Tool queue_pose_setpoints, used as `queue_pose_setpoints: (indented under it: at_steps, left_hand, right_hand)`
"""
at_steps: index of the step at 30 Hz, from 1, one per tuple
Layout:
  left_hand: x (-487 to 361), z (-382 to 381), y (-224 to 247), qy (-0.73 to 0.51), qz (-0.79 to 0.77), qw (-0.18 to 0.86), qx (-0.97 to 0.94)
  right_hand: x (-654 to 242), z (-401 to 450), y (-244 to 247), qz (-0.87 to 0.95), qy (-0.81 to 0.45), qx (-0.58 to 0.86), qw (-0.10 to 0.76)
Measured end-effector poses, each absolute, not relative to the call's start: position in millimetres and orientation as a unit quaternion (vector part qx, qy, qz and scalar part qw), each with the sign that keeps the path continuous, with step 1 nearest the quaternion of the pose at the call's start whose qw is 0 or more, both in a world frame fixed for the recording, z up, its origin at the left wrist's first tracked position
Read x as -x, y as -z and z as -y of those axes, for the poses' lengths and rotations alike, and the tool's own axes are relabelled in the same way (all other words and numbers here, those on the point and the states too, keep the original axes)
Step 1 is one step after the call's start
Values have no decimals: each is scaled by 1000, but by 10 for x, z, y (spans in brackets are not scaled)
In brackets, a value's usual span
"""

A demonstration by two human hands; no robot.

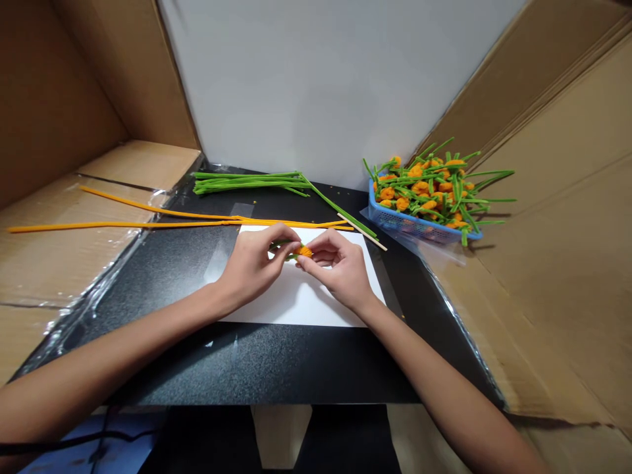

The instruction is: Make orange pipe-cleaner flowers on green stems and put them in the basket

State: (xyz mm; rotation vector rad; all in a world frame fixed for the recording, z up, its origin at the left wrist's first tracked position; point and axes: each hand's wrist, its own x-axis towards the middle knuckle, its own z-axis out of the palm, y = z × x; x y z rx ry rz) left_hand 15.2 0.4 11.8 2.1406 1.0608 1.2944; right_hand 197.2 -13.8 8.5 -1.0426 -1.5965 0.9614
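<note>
Over a white sheet [306,299], my two hands meet at a small orange and green pipe-cleaner piece [304,251]. My left hand [264,260] pinches its green part between thumb and fingers. On the other side, my right hand [338,263] has its thumb and fingers closed on the orange coiled part. Fingertips cover some of the piece. Just beyond the hands lie long orange pipe cleaners [197,224], running off to the left. A bundle of green pipe cleaners [251,182] rests farther back, with a thin pale stick [363,232] at its right beside some green stems.
A blue basket [419,226] heaped with orange and green pieces [424,187] stands at the back right, partly on clear plastic. Cardboard walls [557,197] flank the black table [207,368], and a pale wall rises behind it.
</note>
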Motion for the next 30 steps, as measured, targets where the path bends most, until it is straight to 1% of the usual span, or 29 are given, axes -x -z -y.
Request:
queue_pose_setpoints:
  at_steps: [5, 14, 23, 27, 30]
  left_hand:
    - [-169, -2, -99, -474, -387, 258, -748]
    - [-203, 14, -85, -534, -373, 334, -681]
    - [-228, 23, -68, -521, -394, 386, -651]
    - [-231, 24, -81, -514, -402, 387, -651]
    - [-209, 17, -94, -500, -413, 343, -679]
  right_hand:
    - [-1965, 135, -74, 667, -379, 413, 490]
    - [-1982, 164, -94, 680, -343, 402, 509]
    - [-1954, 180, -66, 679, -323, 393, 529]
    - [-1951, 175, -74, 679, -325, 396, 526]
    - [-1954, 159, -69, 663, -337, 429, 512]
